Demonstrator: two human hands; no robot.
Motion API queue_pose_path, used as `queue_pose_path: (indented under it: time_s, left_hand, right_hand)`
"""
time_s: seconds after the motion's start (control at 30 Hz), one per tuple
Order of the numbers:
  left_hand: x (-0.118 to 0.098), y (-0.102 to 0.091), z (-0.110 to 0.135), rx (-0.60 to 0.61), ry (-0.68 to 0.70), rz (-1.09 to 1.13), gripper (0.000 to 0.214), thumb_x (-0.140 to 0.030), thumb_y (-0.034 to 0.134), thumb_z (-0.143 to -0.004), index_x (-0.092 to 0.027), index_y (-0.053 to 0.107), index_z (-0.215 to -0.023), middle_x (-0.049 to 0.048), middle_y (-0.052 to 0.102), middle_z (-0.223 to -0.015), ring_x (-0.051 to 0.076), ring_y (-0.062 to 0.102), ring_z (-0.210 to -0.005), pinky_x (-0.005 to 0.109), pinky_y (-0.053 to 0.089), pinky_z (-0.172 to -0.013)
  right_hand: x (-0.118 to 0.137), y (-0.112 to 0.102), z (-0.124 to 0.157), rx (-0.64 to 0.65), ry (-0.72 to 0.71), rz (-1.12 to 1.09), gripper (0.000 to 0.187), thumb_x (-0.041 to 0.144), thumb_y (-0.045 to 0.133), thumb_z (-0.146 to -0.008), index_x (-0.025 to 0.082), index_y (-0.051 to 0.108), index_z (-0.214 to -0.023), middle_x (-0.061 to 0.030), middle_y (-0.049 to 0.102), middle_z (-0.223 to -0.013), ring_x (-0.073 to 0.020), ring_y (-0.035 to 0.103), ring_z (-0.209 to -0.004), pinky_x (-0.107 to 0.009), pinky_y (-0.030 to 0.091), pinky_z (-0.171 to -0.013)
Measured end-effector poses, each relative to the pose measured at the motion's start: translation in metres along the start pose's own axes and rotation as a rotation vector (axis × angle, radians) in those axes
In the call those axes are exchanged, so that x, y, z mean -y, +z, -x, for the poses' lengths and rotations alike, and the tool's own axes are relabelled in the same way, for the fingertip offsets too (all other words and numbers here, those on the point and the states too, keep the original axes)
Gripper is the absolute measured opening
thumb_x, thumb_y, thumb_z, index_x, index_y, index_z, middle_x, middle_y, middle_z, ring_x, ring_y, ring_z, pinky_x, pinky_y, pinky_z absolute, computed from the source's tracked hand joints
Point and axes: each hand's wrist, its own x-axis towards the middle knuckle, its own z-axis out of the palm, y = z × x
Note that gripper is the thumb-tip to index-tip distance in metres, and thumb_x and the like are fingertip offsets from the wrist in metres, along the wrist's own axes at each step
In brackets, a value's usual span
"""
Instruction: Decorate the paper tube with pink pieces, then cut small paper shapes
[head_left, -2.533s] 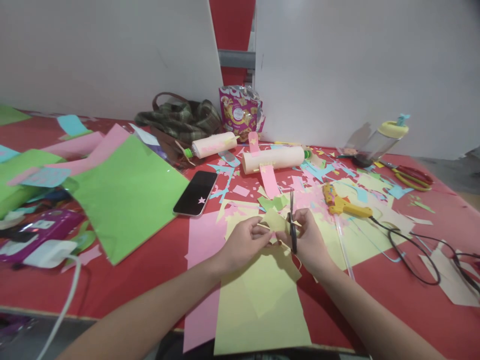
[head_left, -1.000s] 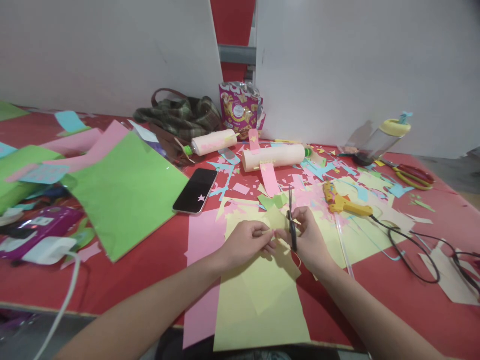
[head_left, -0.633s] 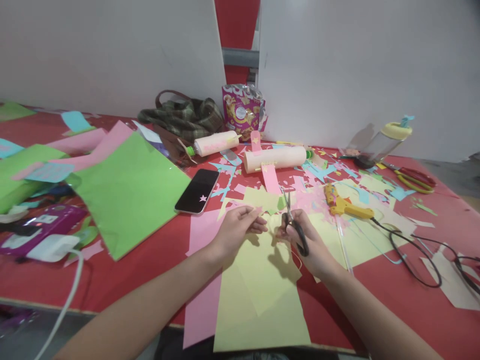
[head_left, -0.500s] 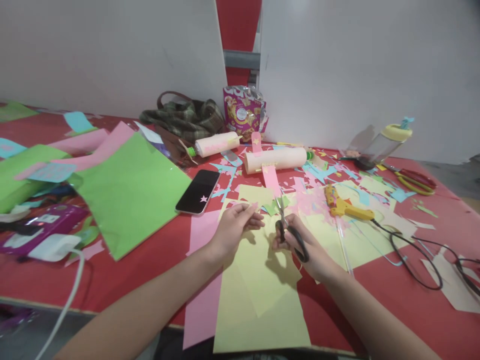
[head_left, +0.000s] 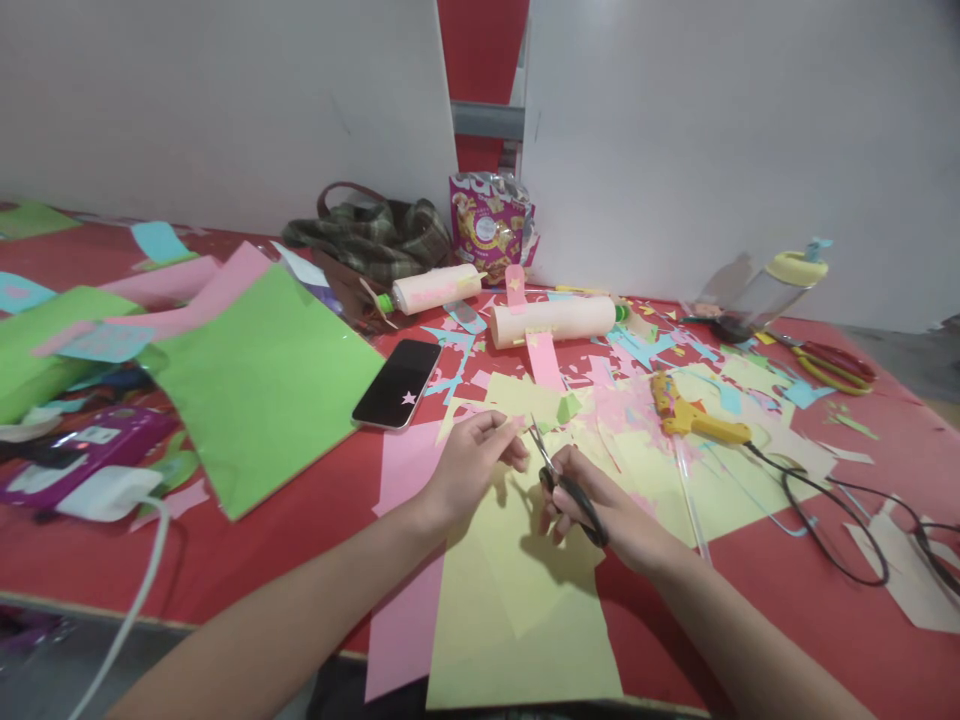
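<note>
My right hand is wrapped around a pair of scissors with black handles. Their metal blades point up and left, towards the fingertips of my left hand. That left hand is pinched closed; whatever sits between thumb and fingers is too small to make out. Both hands are above pale yellow paper sheets, which overlap a pink sheet. Just beyond them lies a green paper scrap. A cream paper-wrapped bottle with pink strips lies farther back.
A phone with a pink star on it lies left of my hands. Beside it is a large green sheet. To the right are a yellow glue gun with a black cord and red-handled pliers. A snack bag stands behind.
The scissors have swung left and down, from near the pink strip to close by my left fingertips. My left hand stays pinched in nearly the same place.
</note>
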Motion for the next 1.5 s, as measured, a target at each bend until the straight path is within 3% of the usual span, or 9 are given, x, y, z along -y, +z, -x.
queue_pose_path:
  time_s: [0.2,0.43,0.6,0.73,1.1,1.5]
  left_hand:
    - [-0.001,0.003,0.007,0.032,0.018,-0.116,0.024,-0.028,0.047,-0.076,-0.015,0.048,-0.055,-0.0025,0.049,-0.053,0.007,0.049,-0.052,0.02,0.041,-0.055]
    - [0.008,0.004,0.009,0.08,-0.04,-0.055,0.026,-0.037,0.046,-0.075,-0.016,0.044,-0.06,-0.0033,0.046,-0.054,0.007,0.044,-0.043,0.016,0.033,-0.032]
    - [0.011,0.005,0.009,0.072,-0.021,-0.07,0.028,-0.037,0.046,-0.075,-0.016,0.043,-0.058,-0.0033,0.045,-0.054,0.006,0.044,-0.043,0.016,0.033,-0.033]
    - [0.014,0.005,0.009,0.081,-0.051,-0.025,0.028,-0.039,0.046,-0.075,-0.016,0.041,-0.059,-0.0038,0.045,-0.055,0.006,0.044,-0.04,0.017,0.033,-0.033]
    - [0.015,0.003,0.007,0.097,-0.017,-0.088,0.029,-0.038,0.043,-0.078,-0.016,0.039,-0.059,-0.0039,0.043,-0.055,0.005,0.043,-0.043,0.016,0.037,-0.039]
    - [0.003,0.0,0.005,0.106,0.053,-0.212,0.031,-0.036,0.043,-0.077,-0.016,0.041,-0.054,-0.0031,0.041,-0.052,0.006,0.04,-0.045,0.016,0.034,-0.038]
  right_hand:
    - [-0.003,0.001,-0.002,0.013,-0.023,-0.008,0.023,0.04,0.048,-0.077,0.022,0.035,-0.081,0.0042,0.045,-0.062,-0.0128,0.052,-0.063,-0.029,0.043,-0.061]
    - [-0.003,0.002,0.0,0.002,-0.035,0.038,0.023,0.041,0.047,-0.077,0.022,0.035,-0.081,0.0038,0.046,-0.062,-0.0131,0.051,-0.064,-0.029,0.041,-0.062]
    - [-0.003,0.004,0.0,-0.02,-0.083,0.12,0.022,0.042,0.044,-0.079,0.021,0.037,-0.081,0.0008,0.046,-0.07,-0.0136,0.049,-0.069,-0.03,0.041,-0.064]
    - [-0.003,0.006,-0.001,-0.017,-0.109,0.169,0.022,0.042,0.041,-0.08,0.021,0.038,-0.082,0.0028,0.043,-0.064,-0.014,0.049,-0.068,-0.031,0.042,-0.065]
    - [-0.005,0.01,-0.001,-0.055,-0.084,0.214,0.014,0.033,0.041,-0.081,0.021,0.037,-0.085,0.0022,0.045,-0.067,-0.0126,0.049,-0.064,-0.029,0.041,-0.062]
    - [-0.008,0.009,-0.002,-0.068,-0.087,0.22,0.012,0.031,0.043,-0.081,0.02,0.038,-0.083,-0.0001,0.051,-0.071,-0.012,0.049,-0.063,-0.028,0.041,-0.058]
